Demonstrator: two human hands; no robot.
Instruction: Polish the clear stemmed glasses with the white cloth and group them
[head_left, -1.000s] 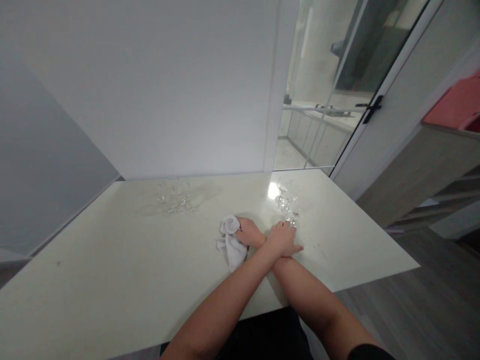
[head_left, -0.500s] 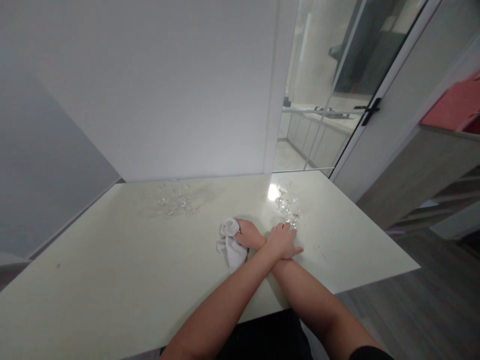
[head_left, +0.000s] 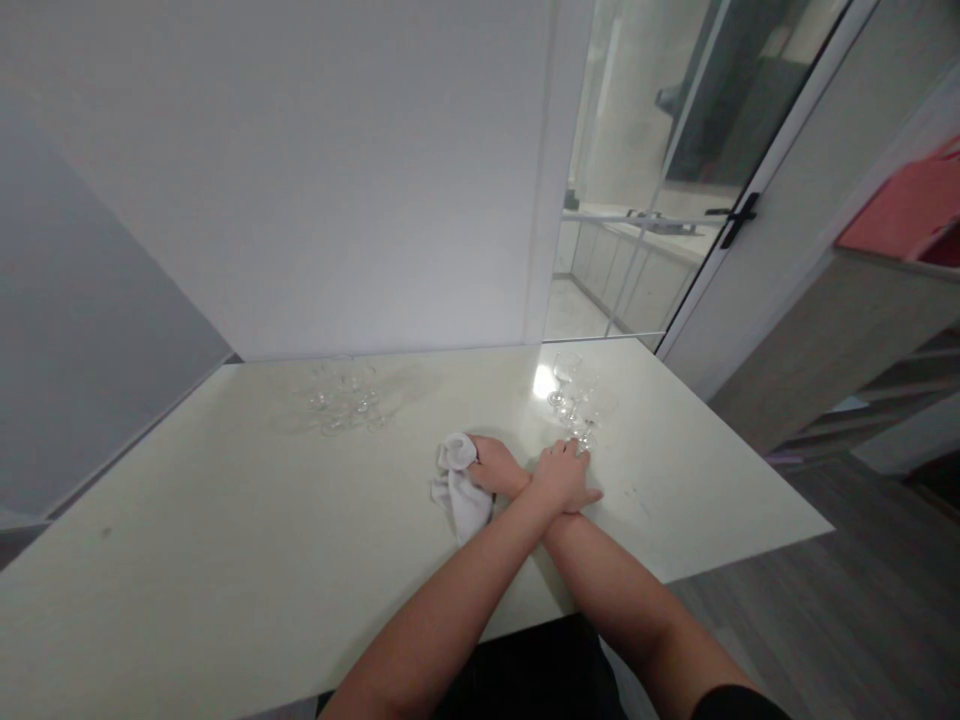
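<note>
"Where is the cloth?"

"The white cloth (head_left: 463,498) is bunched on the pale table (head_left: 262,560), with its upper part folded into a loop and the rest trailing down towards the person."

"Which hand has it?"

"The right hand (head_left: 496,466), which reaches across under the other arm. Its fingers are closed on the cloth's upper edge, though the cloth partly hides them."

"And the left hand (head_left: 564,476)?"

"That one is open, palm down, with the thumb stuck out to the side. It crosses over the right forearm near the wrist, and no cloth is in it. Its fingertips come right up to the nearest clear glasses (head_left: 571,412); whether they touch, the view cannot tell."

"Is anything on the move?"

"This one view cannot show that. It shows the cloth held apart from the glasses, and the open hand closest to them."

"What lies farther out?"

"More glasses (head_left: 363,402) stand in a second cluster beyond the cloth, to the left, near the white wall (head_left: 360,200). To the right are a glass door with a black handle (head_left: 741,220) and a pink bag (head_left: 904,210) on a cabinet (head_left: 862,320)."
</note>
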